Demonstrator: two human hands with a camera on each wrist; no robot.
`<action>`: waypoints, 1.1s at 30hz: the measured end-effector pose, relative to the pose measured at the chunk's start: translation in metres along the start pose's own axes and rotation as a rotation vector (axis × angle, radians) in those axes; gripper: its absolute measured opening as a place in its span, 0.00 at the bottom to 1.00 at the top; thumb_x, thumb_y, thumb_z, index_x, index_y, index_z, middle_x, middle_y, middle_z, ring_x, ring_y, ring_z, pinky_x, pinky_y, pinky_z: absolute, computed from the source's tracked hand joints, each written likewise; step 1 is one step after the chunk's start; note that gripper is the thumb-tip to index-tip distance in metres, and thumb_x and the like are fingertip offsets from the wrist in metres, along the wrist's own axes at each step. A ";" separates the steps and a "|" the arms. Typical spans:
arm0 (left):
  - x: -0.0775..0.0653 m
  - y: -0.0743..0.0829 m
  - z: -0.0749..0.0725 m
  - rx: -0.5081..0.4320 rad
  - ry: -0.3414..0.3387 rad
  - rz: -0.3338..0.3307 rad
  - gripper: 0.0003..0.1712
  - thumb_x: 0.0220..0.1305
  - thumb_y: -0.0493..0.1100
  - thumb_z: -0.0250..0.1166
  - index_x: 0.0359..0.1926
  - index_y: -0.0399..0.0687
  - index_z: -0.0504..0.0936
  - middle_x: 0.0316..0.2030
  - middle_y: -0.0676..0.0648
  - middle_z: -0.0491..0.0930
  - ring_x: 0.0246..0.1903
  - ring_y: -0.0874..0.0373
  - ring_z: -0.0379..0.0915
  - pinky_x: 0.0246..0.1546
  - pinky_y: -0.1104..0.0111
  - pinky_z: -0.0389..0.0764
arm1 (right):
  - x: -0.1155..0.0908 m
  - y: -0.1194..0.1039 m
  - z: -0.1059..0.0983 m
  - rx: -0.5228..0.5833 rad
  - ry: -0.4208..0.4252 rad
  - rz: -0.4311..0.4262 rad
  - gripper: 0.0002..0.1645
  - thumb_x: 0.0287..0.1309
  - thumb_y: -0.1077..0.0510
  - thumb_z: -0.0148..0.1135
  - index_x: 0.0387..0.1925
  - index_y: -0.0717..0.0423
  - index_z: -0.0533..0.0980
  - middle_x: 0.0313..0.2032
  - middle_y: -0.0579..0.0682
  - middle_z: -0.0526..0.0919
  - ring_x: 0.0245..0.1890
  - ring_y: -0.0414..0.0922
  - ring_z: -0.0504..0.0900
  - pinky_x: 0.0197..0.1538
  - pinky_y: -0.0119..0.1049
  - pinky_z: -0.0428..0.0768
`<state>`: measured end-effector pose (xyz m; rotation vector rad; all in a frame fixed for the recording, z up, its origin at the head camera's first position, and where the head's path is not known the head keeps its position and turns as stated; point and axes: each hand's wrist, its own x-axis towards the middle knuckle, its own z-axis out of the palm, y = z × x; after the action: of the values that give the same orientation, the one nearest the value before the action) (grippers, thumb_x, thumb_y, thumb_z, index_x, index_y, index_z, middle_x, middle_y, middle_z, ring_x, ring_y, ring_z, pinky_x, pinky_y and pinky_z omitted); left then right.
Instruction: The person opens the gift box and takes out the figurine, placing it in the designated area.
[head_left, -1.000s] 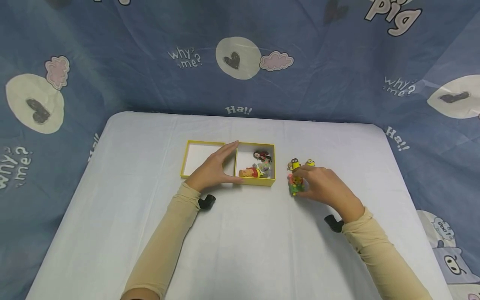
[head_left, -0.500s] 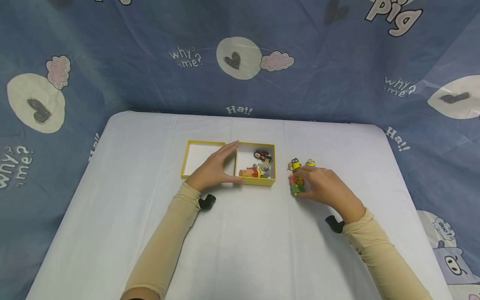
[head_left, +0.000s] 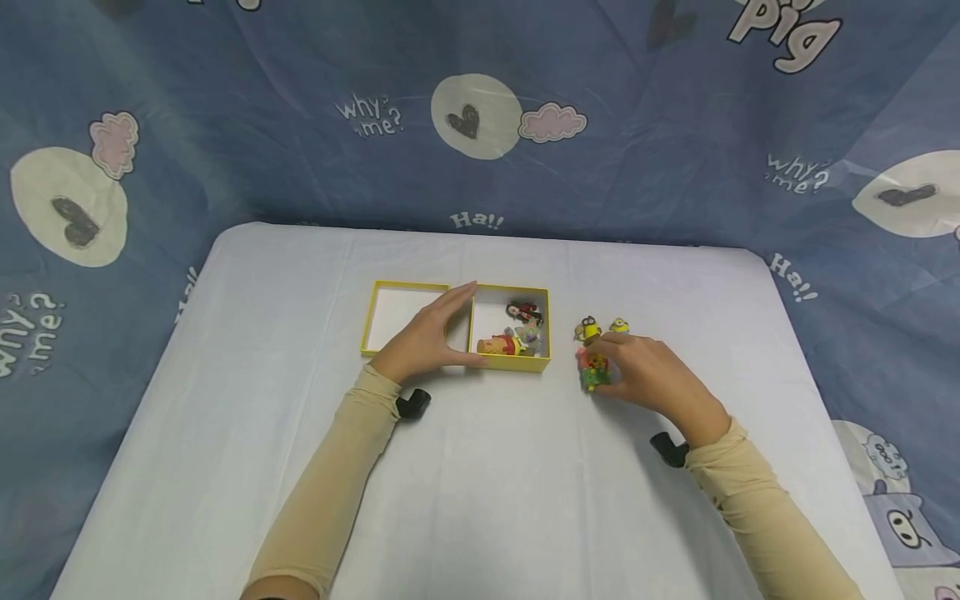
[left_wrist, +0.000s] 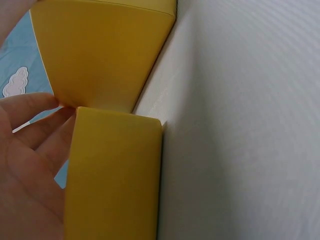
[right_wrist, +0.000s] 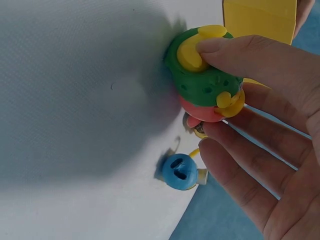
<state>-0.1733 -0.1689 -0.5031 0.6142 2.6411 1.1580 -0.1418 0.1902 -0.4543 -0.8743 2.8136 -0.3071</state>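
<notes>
My left hand (head_left: pixel 425 337) holds the shallow yellow box (head_left: pixel 513 364) at its left end, thumb at the front wall and fingers at the back corner. Inside the box lie a small dark-haired doll (head_left: pixel 522 312), a figurine in red and yellow (head_left: pixel 501 345) and a greyish figurine (head_left: pixel 529 333). To the right of the box my right hand (head_left: pixel 656 375) pinches a toy figurine (right_wrist: pixel 197 82) with a green lower body, red upper part and yellow feet. Its thumb presses on a yellow foot; the head is hidden in the right wrist view.
A yellow-rimmed box lid (head_left: pixel 397 315) lies directly left of the box, inside up. Just behind the right hand stand two Minion figurines, one with dark headwear (head_left: pixel 590 327) and one yellow (head_left: pixel 619 325). A white cloth (head_left: pixel 480 492) covers the table.
</notes>
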 end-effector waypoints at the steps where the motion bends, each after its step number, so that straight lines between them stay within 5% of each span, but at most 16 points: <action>1: 0.000 0.000 0.000 -0.001 0.002 0.001 0.71 0.45 0.67 0.82 0.83 0.64 0.50 0.83 0.56 0.50 0.82 0.49 0.46 0.82 0.48 0.55 | 0.000 0.000 0.000 0.000 0.001 0.000 0.31 0.42 0.56 0.86 0.52 0.52 0.85 0.53 0.51 0.87 0.39 0.45 0.85 0.43 0.46 0.88; 33: 0.000 0.002 -0.001 -0.006 -0.002 -0.007 0.71 0.45 0.66 0.83 0.83 0.62 0.50 0.83 0.55 0.50 0.82 0.49 0.45 0.81 0.47 0.55 | -0.003 -0.001 -0.005 0.002 -0.004 -0.008 0.32 0.44 0.56 0.85 0.54 0.54 0.84 0.54 0.54 0.88 0.49 0.52 0.88 0.50 0.51 0.88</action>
<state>-0.1729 -0.1684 -0.5012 0.6041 2.6351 1.1614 -0.1398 0.1923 -0.4484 -0.8846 2.8067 -0.3091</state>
